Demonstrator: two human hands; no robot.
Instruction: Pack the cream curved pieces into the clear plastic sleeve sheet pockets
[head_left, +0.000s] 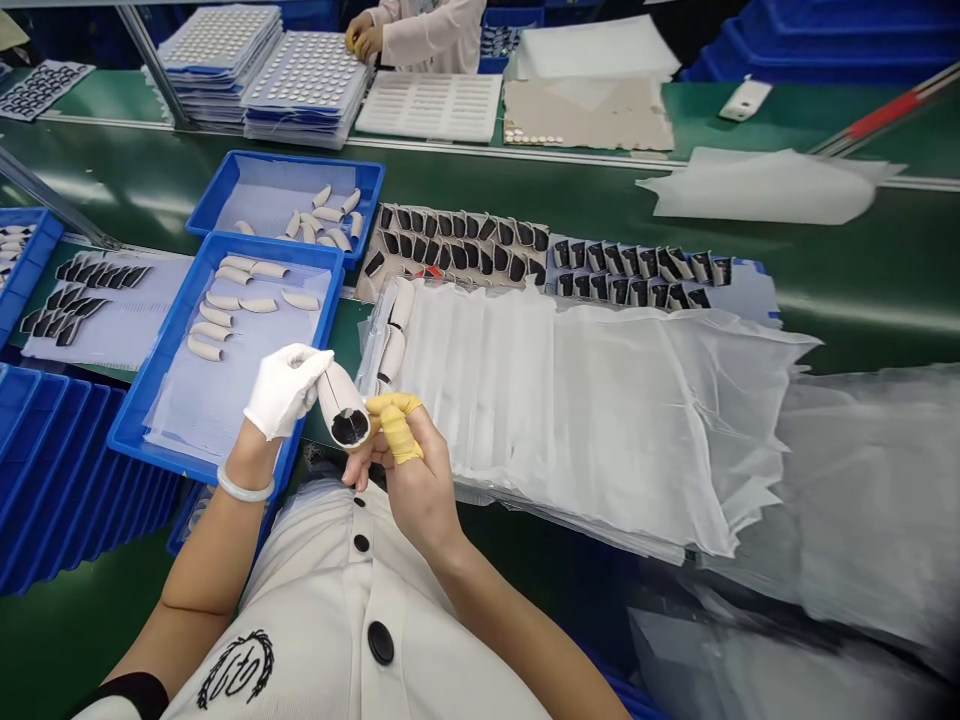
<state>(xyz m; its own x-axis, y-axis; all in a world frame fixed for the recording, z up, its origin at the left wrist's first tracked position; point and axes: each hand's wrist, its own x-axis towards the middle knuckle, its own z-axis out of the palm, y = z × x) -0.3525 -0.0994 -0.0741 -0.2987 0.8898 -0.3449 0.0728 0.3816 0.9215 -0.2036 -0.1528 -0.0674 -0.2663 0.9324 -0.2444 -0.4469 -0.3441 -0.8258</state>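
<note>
My left hand [287, 390], in a white glove, pinches the upper end of a white curved plastic shell [342, 396]. My right hand [409, 455], with yellow finger covers, grips the lower right side of the same shell. A dark seam runs along the shell, and its open end shows a black hollow. Just beyond my hands, similar white shells [392, 353] lie in a clear wrapped tray. To the left, a blue tray [161, 400] lined with a pale sheet carries several loose white shell pieces [215, 315].
Black-and-white parts stand in rows on a cardboard sheet [450, 240] and a blue sheet [739, 285]. Translucent wrapping sheets [622, 400] cover the right side. A second blue tray [240, 195] sits behind. Across the bench, a person's hands [365, 38] work beside stacked trays [300, 85].
</note>
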